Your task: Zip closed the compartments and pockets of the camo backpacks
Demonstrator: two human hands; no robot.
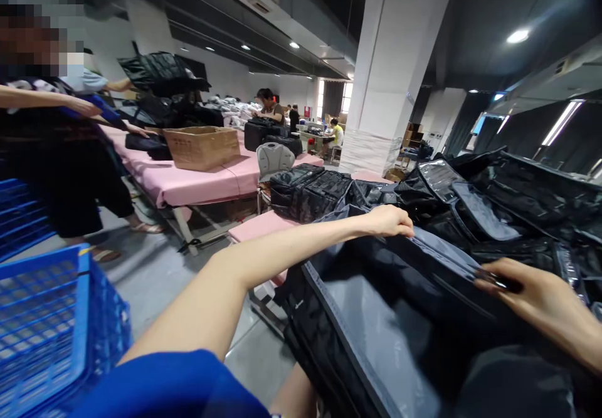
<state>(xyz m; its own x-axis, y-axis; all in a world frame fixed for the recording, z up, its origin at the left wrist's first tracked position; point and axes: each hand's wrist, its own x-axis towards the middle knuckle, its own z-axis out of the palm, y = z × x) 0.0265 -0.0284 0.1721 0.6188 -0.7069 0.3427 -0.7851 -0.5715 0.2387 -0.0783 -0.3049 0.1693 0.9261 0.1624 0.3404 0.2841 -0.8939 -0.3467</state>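
Observation:
A large black bag [324,336] stands open in front of me, its grey lining [376,324] showing. My left hand [389,220] reaches across, fingers closed on the bag's far upper rim. At the right of that same rim, my right hand [529,283] has its fingers closed around a small dark, shiny tool [505,284]. The tool's kind is hard to make out, and its tip lies close to the grey edge of the lining. The lower part of the bag falls outside the view.
More black bags [540,186] are heaped behind and to the right, beside patterned ones [310,189]. A blue plastic crate [87,318] stands at lower left. A pink table [202,186] bears a cardboard box [202,147]. A person [51,142] stands at left; others work farther back.

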